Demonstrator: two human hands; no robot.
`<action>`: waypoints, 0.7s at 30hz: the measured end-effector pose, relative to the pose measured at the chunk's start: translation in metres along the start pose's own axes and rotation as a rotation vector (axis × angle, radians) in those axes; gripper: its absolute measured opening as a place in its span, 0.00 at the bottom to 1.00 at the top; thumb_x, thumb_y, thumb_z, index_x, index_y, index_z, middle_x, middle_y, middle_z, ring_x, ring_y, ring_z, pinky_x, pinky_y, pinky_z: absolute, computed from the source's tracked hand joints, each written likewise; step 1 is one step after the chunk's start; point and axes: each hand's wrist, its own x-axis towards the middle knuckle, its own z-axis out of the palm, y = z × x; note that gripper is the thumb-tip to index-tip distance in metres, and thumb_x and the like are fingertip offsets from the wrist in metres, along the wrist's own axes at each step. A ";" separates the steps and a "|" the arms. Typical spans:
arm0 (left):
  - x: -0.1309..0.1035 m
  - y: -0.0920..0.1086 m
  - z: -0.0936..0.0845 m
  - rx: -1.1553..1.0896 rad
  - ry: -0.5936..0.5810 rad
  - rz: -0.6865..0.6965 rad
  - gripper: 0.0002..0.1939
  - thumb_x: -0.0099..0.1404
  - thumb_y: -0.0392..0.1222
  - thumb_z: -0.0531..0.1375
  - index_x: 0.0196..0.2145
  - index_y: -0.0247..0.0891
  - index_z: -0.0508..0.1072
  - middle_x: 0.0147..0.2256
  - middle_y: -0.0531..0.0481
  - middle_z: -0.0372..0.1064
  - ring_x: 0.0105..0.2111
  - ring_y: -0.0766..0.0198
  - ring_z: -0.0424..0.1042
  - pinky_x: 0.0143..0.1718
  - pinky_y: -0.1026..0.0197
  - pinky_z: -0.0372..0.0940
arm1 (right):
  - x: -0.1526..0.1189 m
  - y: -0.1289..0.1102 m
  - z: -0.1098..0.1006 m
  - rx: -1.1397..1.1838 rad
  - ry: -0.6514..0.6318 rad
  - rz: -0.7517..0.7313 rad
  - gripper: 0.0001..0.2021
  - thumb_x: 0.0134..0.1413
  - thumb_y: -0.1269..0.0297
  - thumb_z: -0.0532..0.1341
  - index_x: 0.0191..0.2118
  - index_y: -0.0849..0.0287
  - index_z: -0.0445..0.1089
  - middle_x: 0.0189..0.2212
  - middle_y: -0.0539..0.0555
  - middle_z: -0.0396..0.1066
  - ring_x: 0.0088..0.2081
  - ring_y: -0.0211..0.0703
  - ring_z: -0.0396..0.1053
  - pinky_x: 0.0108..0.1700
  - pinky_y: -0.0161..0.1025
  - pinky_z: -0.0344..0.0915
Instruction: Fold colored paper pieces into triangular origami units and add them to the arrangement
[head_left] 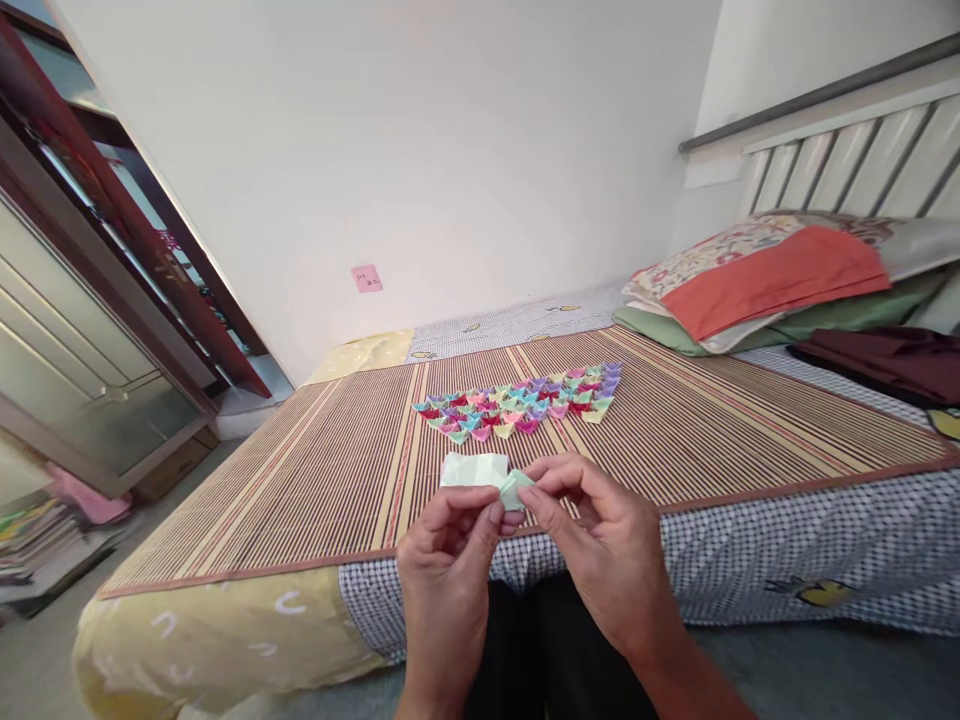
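Observation:
A small pale green folded paper point(514, 489) is pinched between both hands near the bed's front edge. My left hand point(451, 570) grips its left side with thumb and fingers. My right hand point(609, 545) holds its right side between thumb and forefinger. Just behind the fingers lies a creased pale green sheet point(475, 469) on the striped mat point(337, 470). Farther back on the mat stand rows of small folded paper pieces point(517, 402) in pink, purple, red, yellow, blue and green.
Pillows point(787, 270) are stacked at the back right, beside dark red cloth point(885, 360). A white wall point(450, 150) with a pink note point(367, 279) rises behind the bed. A radiator point(862, 160) is at the right, a glazed door point(82, 350) at the left.

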 end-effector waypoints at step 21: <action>0.000 -0.006 0.000 0.073 -0.116 -0.144 0.06 0.62 0.42 0.71 0.33 0.37 0.82 0.28 0.50 0.79 0.30 0.64 0.77 0.35 0.65 0.72 | 0.000 -0.001 -0.002 0.041 -0.105 0.110 0.11 0.66 0.61 0.62 0.32 0.57 0.72 0.26 0.47 0.70 0.27 0.37 0.69 0.30 0.33 0.67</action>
